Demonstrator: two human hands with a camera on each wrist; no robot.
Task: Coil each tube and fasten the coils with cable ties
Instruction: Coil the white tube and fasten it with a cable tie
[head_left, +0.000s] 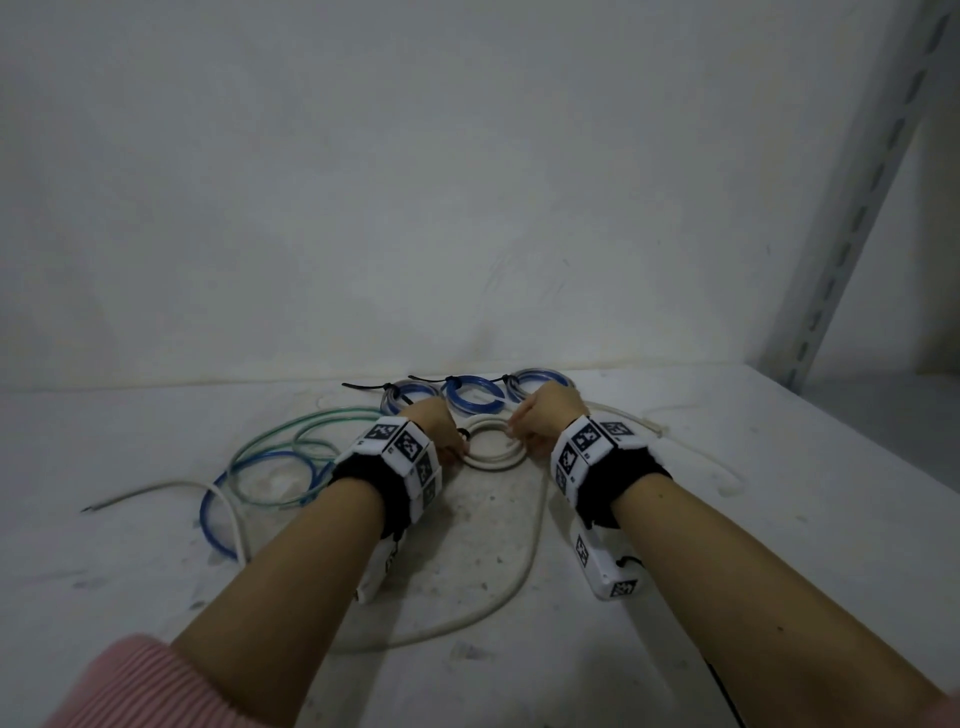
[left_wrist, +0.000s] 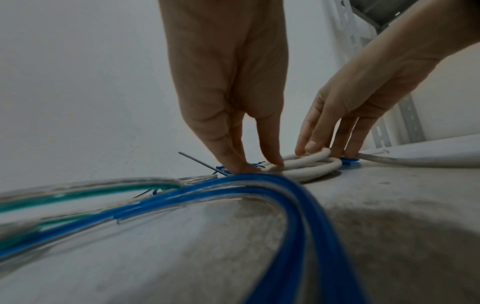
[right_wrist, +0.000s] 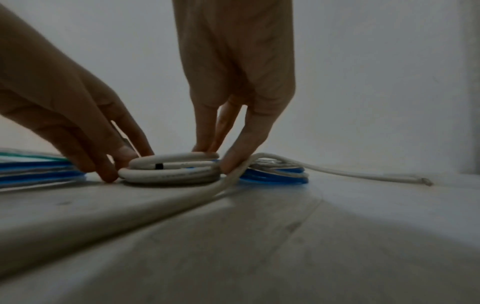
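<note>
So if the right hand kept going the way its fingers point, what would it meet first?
The right hand points down; its fingertips already touch the white tube coil, so the coil comes first, with the table directly beneath.

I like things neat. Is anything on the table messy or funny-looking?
Yes. The white coil under both hands is only partly wound: its long tail trails loose across the table. To the left, the blue and green tubes sprawl in big untied loops, unlike the three tied coils at the back.
</note>
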